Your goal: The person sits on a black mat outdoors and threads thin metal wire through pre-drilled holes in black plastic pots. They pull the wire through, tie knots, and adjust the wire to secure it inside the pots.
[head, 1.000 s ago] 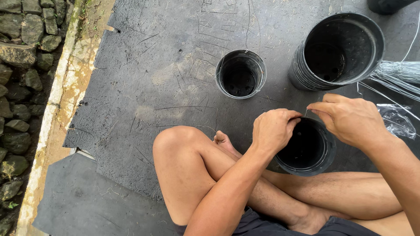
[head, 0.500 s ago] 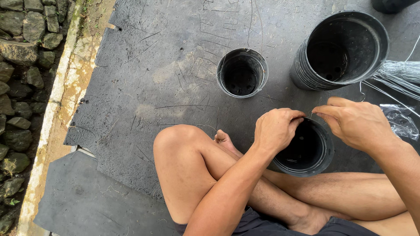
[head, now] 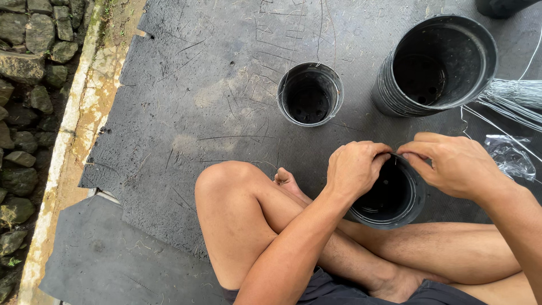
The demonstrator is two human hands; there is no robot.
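A small black plastic pot (head: 389, 197) rests tilted against my crossed legs. My left hand (head: 355, 166) is closed on the pot's far rim, fingers curled over the edge. My right hand (head: 446, 164) pinches the same rim just to the right, thumb and fingertips pressed together where a thin wire seems to pass; the wire there is too fine to see clearly. The fingertips of both hands nearly touch. Holes show in the pot's bottom.
A second small black pot (head: 310, 93) stands upright on the grey rubber mat (head: 197, 96). A stack of larger black pots (head: 435, 68) stands at the upper right. A bundle of thin wires (head: 514, 93) and clear plastic (head: 508, 158) lie at right. Stone edging (head: 28, 85) runs along the left.
Both hands have stayed on the pot's rim; the fingers have shifted slightly closer together. The view has drifted a little.
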